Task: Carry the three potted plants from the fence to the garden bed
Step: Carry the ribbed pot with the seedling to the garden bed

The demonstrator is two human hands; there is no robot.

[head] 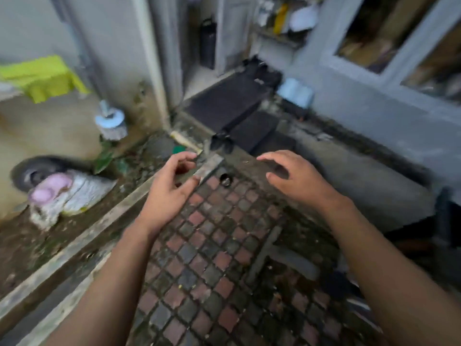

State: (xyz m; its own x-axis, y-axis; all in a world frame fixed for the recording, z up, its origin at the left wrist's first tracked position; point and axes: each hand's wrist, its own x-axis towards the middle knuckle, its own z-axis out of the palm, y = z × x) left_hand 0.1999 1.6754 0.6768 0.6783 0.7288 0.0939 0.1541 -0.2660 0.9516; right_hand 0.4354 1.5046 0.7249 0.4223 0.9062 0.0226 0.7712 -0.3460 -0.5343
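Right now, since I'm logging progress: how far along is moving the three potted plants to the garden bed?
Done: nothing I can confirm; the soil strip shows a sack and a leafy plant, but no clear pot. In hand: nothing; the left hand and right hand hover open and empty over the brick paving. Left: unclear; neither the fence nor any pots are in view.

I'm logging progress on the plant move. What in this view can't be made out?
Head view, motion-blurred throughout.
Leafy plant by the wall: blur hides whether it is potted.
Shelf items in the doorway: blurred and too small.
Dark object: cut off by the right edge.
Fence: nowhere in this view.
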